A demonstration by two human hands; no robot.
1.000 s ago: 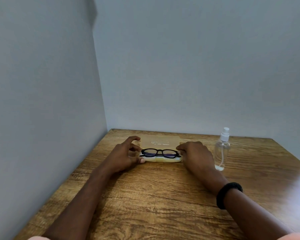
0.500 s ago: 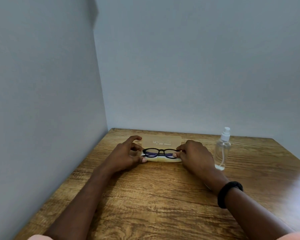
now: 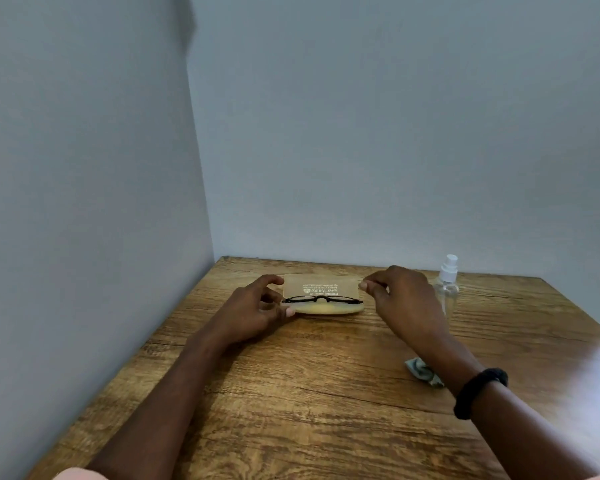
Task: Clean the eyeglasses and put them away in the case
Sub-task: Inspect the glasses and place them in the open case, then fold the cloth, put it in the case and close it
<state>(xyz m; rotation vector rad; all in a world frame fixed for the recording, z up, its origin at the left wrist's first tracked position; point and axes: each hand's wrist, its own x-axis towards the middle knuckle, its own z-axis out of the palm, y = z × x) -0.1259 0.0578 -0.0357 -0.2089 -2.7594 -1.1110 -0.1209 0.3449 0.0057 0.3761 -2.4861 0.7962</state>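
Observation:
Black-framed eyeglasses [image 3: 321, 299] lie folded in the bottom half of an open tan case [image 3: 326, 309], whose printed lid [image 3: 319, 285] stands up behind them. My left hand [image 3: 253, 310] holds the case's left end, thumb against the bottom half and index finger curled at the lid's left corner. My right hand [image 3: 406, 299] hovers above the table at the right end. Its thumb and index finger pinch together at the lid's upper right edge. It no longer touches the glasses.
A clear spray bottle [image 3: 447, 289] with a white nozzle stands just right of my right hand. A crumpled grey-green cloth [image 3: 423, 370] lies on the wooden table [image 3: 326, 393], half under my right forearm. Grey walls close off the left and back.
The glasses sank flat into the case. My right hand let go of them and rose to the lid's right edge, which uncovered the cloth. My left hand stayed at the left end.

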